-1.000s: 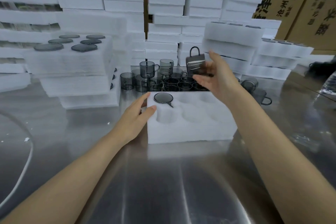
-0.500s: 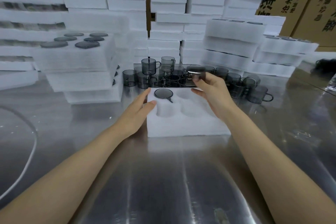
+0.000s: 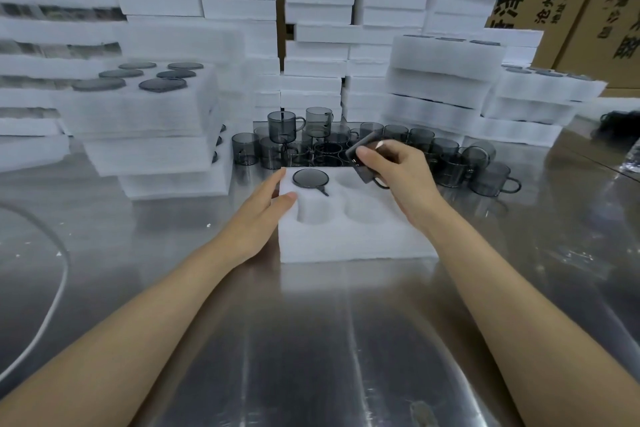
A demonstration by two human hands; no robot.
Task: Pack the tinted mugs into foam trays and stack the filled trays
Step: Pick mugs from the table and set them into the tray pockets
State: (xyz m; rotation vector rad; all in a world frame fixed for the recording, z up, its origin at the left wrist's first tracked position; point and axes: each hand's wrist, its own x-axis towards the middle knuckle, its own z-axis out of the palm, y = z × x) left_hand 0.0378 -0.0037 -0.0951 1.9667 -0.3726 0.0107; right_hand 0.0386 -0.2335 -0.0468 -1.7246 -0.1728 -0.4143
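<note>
A white foam tray (image 3: 349, 239) lies on the steel table in front of me. One smoky grey mug (image 3: 310, 179) sits upside down in its far-left hole; the other visible holes are empty. My left hand (image 3: 261, 215) rests flat against the tray's left side, fingers straight. My right hand (image 3: 398, 173) grips a second tinted mug (image 3: 363, 159), tilted over the far-middle hole. Behind the tray stands a cluster of loose tinted mugs (image 3: 346, 146).
A stack of filled trays (image 3: 149, 121) stands at the left. Tall stacks of foam trays (image 3: 322, 28) fill the back; more filled trays (image 3: 446, 80) are at the right, with cardboard boxes (image 3: 588, 3) behind. A white cable (image 3: 52, 288) curves along the left table edge.
My right hand has brought the mug down from above the loose mugs to just over the tray and tipped it. My left hand has stayed on the tray.
</note>
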